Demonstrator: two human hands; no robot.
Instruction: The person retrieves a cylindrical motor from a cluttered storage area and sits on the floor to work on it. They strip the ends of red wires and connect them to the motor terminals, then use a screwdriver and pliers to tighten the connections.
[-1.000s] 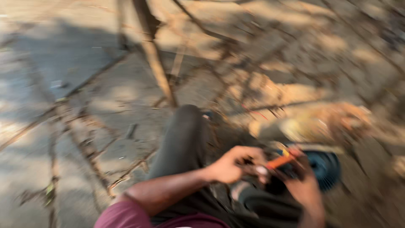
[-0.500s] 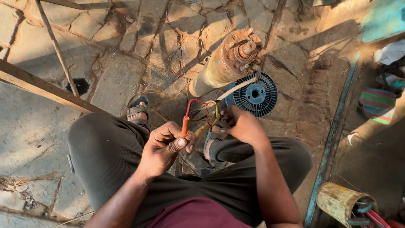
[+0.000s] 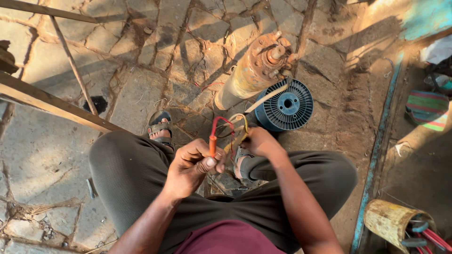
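I sit with my knees apart over a stone-paved ground. My left hand [image 3: 190,167] grips an orange-handled tool [image 3: 212,145] held upright. My right hand [image 3: 260,141] pinches a bundle of red and yellow wires [image 3: 231,128] that loop between both hands. Just beyond the hands lies a blue plastic spool [image 3: 286,106] flat on the ground, with a pale strip across it. A rusty cylindrical motor [image 3: 254,70] stands behind the spool, its bolted end facing up.
A wooden beam [image 3: 52,106] and thin rods [image 3: 70,61] cross at the left. A yellow tin [image 3: 393,221] holding red-handled tools sits at the lower right. A blue strip [image 3: 381,136] runs along the right, with a striped cloth [image 3: 428,108] beyond it. My sandalled foot [image 3: 160,127] rests ahead.
The view swung from a blurred look at the ground to steady over my lap. Both hands stay on the tool and wires, now raised slightly closer to me.
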